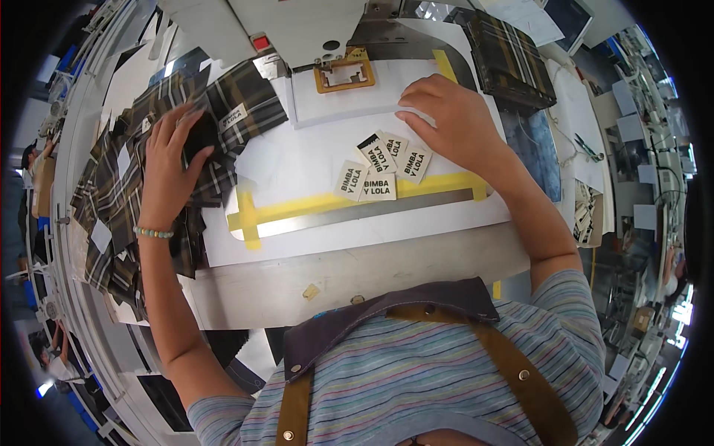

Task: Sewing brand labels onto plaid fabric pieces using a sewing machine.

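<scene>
My left hand (171,152), wearing a beaded bracelet, rests on a heap of dark plaid fabric pieces (111,186). Its thumb and fingers are spread, slightly blurred. Just beyond it, a plaid piece (256,100) bearing a small pale label (232,117) lies beside the machine. My right hand (450,119) has its thumb and index finger at the near edge of a white sheet (342,115), and this edge runs between them. Several cream labels with dark print (378,187) lie loosely overlapped on the white work surface, nearer to me than the sheet.
A sewing machine head (297,30) overhangs the far side, with a yellow-brown frame (344,75) beneath it. Folded plaid fabric (513,63) is stacked at far right. Yellow tape (357,199) borders a metal strip. Thread snips (589,147) lie farther right.
</scene>
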The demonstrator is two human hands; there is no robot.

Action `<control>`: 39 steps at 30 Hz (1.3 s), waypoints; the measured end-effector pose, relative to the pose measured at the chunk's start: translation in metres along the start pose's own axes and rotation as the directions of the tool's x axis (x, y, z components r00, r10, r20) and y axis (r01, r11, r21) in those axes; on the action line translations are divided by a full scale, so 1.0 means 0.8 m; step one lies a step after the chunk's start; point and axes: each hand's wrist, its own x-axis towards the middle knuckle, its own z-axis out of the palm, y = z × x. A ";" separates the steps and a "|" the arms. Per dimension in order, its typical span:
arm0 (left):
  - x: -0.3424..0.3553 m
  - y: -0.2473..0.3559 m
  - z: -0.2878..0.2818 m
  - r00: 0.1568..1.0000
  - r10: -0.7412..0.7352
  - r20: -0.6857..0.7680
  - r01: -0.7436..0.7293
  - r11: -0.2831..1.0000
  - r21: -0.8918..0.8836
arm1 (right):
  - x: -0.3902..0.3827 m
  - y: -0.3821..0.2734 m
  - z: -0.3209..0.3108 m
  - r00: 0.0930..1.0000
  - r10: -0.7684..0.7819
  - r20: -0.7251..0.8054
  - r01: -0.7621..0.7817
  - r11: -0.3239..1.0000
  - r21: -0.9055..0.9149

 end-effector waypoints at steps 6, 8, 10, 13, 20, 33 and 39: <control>0.039 0.051 0.045 0.979 0.191 -0.078 -0.198 0.976 -0.094 | 0.021 -0.050 0.008 0.980 -0.167 0.108 0.150 0.977 0.150; 0.039 0.045 0.063 0.981 0.193 -0.004 -0.193 0.978 -0.078 | 0.033 -0.074 0.021 0.942 -0.321 0.096 0.295 0.931 0.214; 0.031 0.023 0.088 0.991 0.135 0.023 -0.132 0.988 -0.082 | 0.047 -0.098 0.034 0.918 -0.348 0.192 0.302 0.925 0.232; 0.025 0.003 0.100 0.995 0.094 0.046 -0.087 0.987 -0.133 | 0.073 -0.130 0.063 0.877 -0.398 0.268 0.349 0.912 0.213; 0.030 -0.013 0.100 0.989 0.139 0.056 -0.126 0.973 -0.191 | 0.091 -0.131 0.150 0.831 -0.479 0.283 0.411 0.871 0.268; 0.013 -0.017 0.086 0.998 0.061 0.027 -0.058 0.994 -0.088 | 0.007 -0.091 0.047 0.824 -0.393 0.409 0.313 0.916 0.250; 0.056 0.037 0.027 0.993 0.088 -0.082 -0.108 0.955 -0.276 | 0.061 -0.123 0.083 0.843 -0.531 0.089 0.518 0.845 0.135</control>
